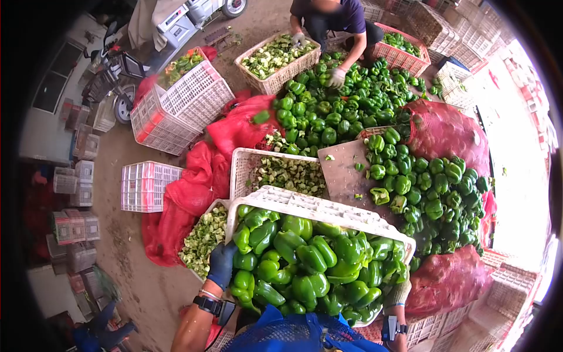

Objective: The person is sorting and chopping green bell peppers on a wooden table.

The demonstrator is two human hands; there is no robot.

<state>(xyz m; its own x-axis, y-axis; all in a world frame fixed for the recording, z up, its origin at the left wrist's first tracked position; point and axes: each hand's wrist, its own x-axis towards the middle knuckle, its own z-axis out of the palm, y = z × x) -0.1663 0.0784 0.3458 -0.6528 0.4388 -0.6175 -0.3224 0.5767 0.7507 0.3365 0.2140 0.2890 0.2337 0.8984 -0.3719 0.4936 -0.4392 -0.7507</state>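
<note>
The left hand (221, 264), in a dark blue glove, has its fingers curled together around the left wall of a white crate (316, 208), at about 8 o'clock on the crate. The right hand (398, 292), in a pale glove, lies against the crate's right corner at about 4 o'clock. Its fingers are hidden behind the rim, so I cannot tell whether they grip or merely press. A black watch (209, 305) sits on the left wrist.

The crate is held close in front of the body, low in the middle of the view, heaped with whole green peppers (305, 264). Just beyond it at 12 o'clock stands a second crate of cut pepper pieces (287, 174), with a brown cutting board (346, 173) beside it at 1 o'clock. At 9 o'clock a tub of cut pieces (204, 237) touches the held crate. Red mesh sacks (193, 193) lie at 10 o'clock.

Further off, a loose pile of peppers (346, 102) covers the floor at 12 o'clock, where another person (331, 17) bends, one gloved hand (336, 77) on the pile.
</note>
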